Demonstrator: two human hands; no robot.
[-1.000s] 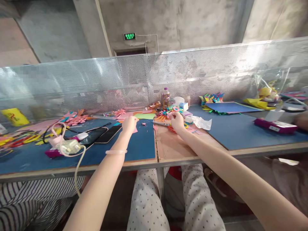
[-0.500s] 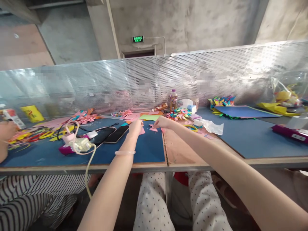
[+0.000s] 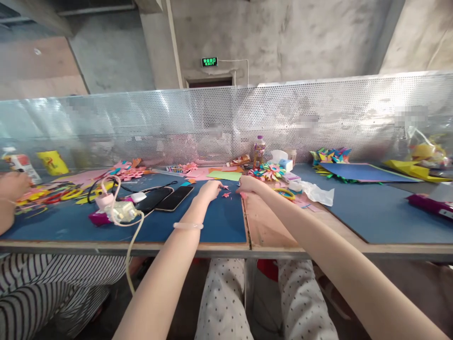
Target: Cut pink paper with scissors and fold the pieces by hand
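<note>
My left hand [image 3: 211, 190] is over the blue mat, its fingers closed on a small pink paper piece [image 3: 224, 187]. To its right my right hand [image 3: 248, 185] has its fingers bent together at the mat's right edge, with pink paper [image 3: 242, 194] at the fingertips; whether it grips that paper is hard to make out. Between the hands a small pink scrap [image 3: 226, 194] lies on the blue mat [image 3: 222, 222]. A green paper sheet [image 3: 224, 175] is just behind them.
Two phones [image 3: 175, 198], a power strip with cables [image 3: 122, 211] and a person's hand [image 3: 16, 186] are to the left. Behind stand a bottle [image 3: 259, 151] and colourful paper flowers [image 3: 271, 171]. At the right are tissue [image 3: 318, 192], yellow tape [image 3: 286, 193] and blue sheets [image 3: 368, 172].
The view has shifted slightly. My hands are a little farther apart, and the pink paper by my left hand has moved from beneath it to its fingertips.
</note>
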